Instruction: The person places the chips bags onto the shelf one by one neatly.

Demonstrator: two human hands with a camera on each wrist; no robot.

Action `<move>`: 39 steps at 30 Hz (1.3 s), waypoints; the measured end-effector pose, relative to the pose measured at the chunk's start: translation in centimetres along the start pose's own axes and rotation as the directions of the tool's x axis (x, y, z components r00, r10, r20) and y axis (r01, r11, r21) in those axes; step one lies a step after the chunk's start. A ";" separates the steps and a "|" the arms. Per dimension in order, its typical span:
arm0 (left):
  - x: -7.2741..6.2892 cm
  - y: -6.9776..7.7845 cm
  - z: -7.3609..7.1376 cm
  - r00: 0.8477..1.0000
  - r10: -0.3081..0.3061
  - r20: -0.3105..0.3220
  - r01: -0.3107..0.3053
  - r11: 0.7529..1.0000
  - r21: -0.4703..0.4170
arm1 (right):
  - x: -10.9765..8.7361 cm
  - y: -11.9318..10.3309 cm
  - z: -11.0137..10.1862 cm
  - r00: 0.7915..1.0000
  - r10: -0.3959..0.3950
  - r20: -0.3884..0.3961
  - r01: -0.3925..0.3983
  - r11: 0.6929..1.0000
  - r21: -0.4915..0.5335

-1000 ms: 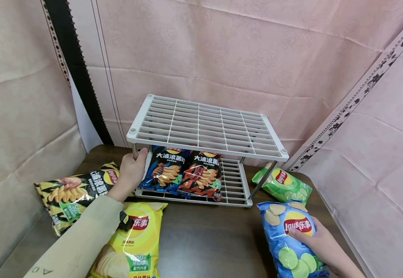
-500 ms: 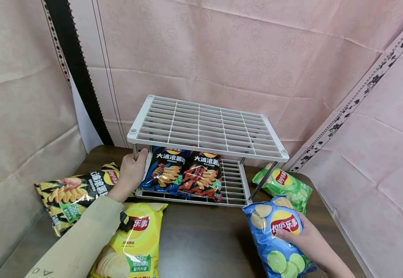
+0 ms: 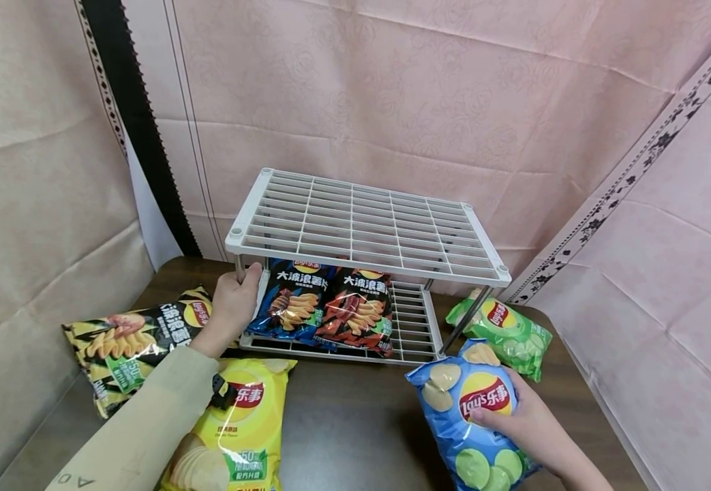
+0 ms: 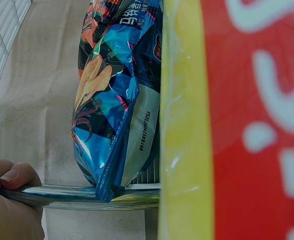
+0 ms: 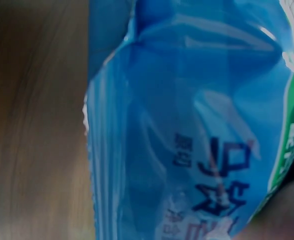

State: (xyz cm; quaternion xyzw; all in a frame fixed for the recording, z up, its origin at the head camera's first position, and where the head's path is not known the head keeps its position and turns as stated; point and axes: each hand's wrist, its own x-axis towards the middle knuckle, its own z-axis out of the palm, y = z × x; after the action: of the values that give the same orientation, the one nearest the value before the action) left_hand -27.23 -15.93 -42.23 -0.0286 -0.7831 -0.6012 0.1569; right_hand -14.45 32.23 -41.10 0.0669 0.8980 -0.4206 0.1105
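My left hand (image 3: 235,300) grips the rack (image 3: 367,263) by a metal post (image 4: 72,196); my right hand (image 3: 527,419) clasps the blue bag (image 3: 462,429) before its right end. Two dark bags (image 3: 294,300) already sit on the lower shelf (image 3: 433,320); yellow (image 3: 232,436), black-and-yellow (image 3: 137,341) and green bags (image 3: 508,331) seem left.

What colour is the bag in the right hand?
The bag is mostly blue with a red and yellow logo, best seen in the head view.
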 end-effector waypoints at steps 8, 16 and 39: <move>0.0 -0.1 0.1 1.000 -0.005 -0.008 0.005 1.000 -0.018 | 0.1 -1.2 1.2 0.994 -0.110 0.020 0.108 0.992 0.067; 0.0 -0.2 0.1 1.000 -0.006 -0.012 0.006 1.000 -0.012 | 0.7 -2.5 2.0 0.991 -0.131 0.003 0.131 0.991 0.015; 0.0 -0.1 0.0 1.000 -0.003 -0.003 0.003 1.000 -0.003 | 5.3 -8.2 4.8 0.975 -0.180 -0.128 0.181 0.984 -0.006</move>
State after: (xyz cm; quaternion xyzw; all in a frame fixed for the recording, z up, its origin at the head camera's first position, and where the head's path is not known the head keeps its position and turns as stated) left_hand -27.29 -15.98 -42.29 -0.0268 -0.7820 -0.6026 0.1572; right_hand -20.61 23.40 -39.36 0.0124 0.9044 -0.4263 0.0137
